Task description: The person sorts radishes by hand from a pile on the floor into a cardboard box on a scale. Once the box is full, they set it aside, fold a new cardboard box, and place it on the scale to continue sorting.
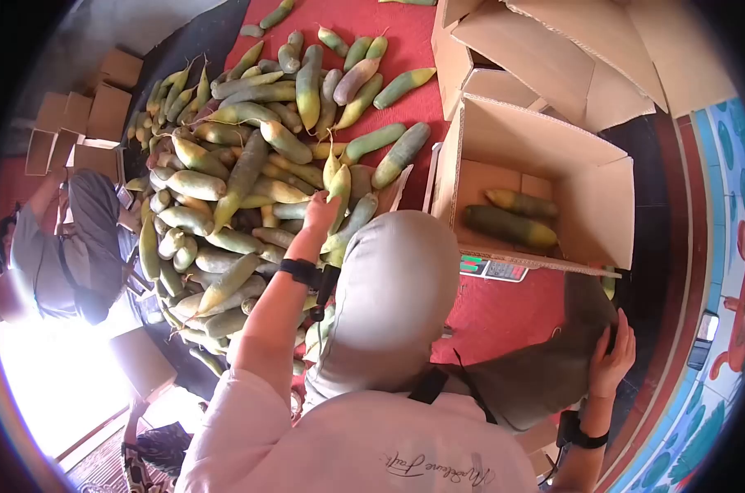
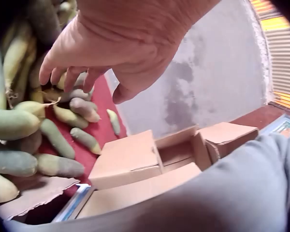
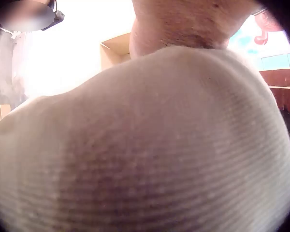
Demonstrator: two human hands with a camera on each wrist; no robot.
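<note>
In the head view, the left hand is at the right side of a large heap of green and yellow radishes, beside an upright yellow-green radish; contact cannot be told. The left wrist view shows this hand with loosely bent, parted fingers above the radishes, holding nothing visible. On the dark-clothed knee rests the right hand, its fingers extended. In the right wrist view, fabric hides the fingers of the right hand.
An open cardboard box holds two radishes and stands on a scale. More cardboard boxes lie behind it. Red cloth covers the floor. Another person sits at the far left near small boxes.
</note>
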